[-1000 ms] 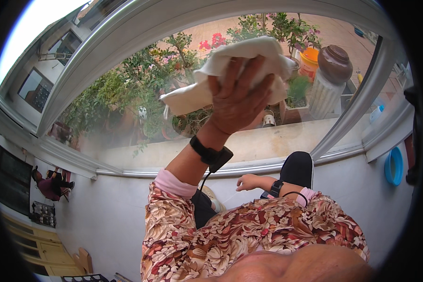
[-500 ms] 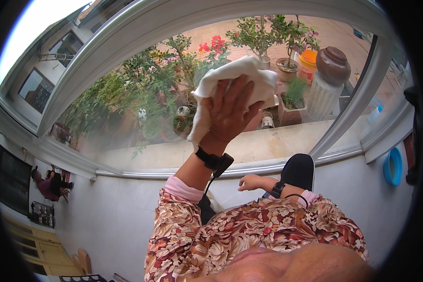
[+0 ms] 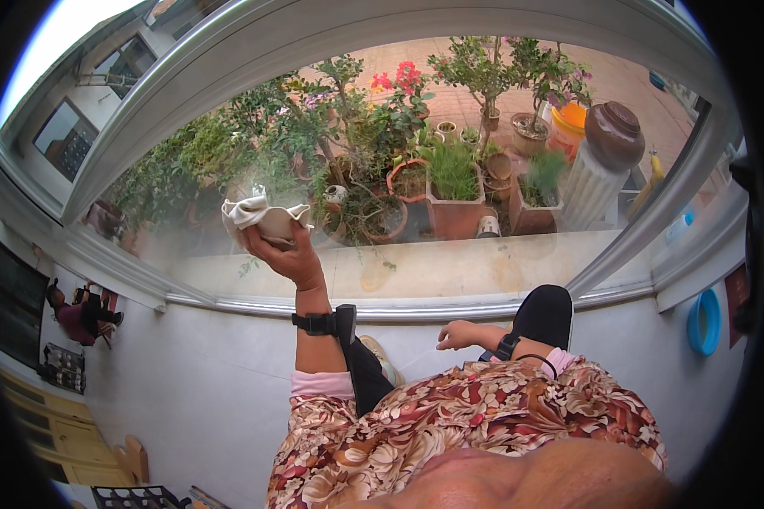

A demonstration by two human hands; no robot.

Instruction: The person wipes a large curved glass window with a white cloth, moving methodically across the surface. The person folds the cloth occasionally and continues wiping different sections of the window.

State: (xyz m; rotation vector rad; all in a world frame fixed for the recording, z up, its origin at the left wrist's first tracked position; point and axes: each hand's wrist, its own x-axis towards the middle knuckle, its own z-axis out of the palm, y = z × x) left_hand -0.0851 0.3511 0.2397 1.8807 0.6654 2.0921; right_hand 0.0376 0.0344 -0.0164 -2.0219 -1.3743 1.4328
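My left hand (image 3: 287,254) is raised at the window pane (image 3: 450,263), fingers closed round a bunched white cloth (image 3: 267,219). The cloth is crumpled above my palm, in front of the plants behind the glass. My right hand (image 3: 458,334) hangs low near my bent knee (image 3: 543,318), its fingers loosely bent and apart, with nothing visible in them. A black strap with a small box (image 3: 324,324) sits on my left wrist, and another strap (image 3: 507,346) is on my right.
White metal framing (image 3: 399,312) borders the glass. Beyond it stand potted plants (image 3: 454,174), a brown jar (image 3: 613,136) on a pale pillar and an orange bucket (image 3: 568,123). A blue basin (image 3: 705,322) is at the right. A person (image 3: 81,318) sits far left.
My left hand and the cloth have moved left and down across the pane. The cloth, spread flat under my palm before, is now bunched in my grip. My right hand stays about where it was.
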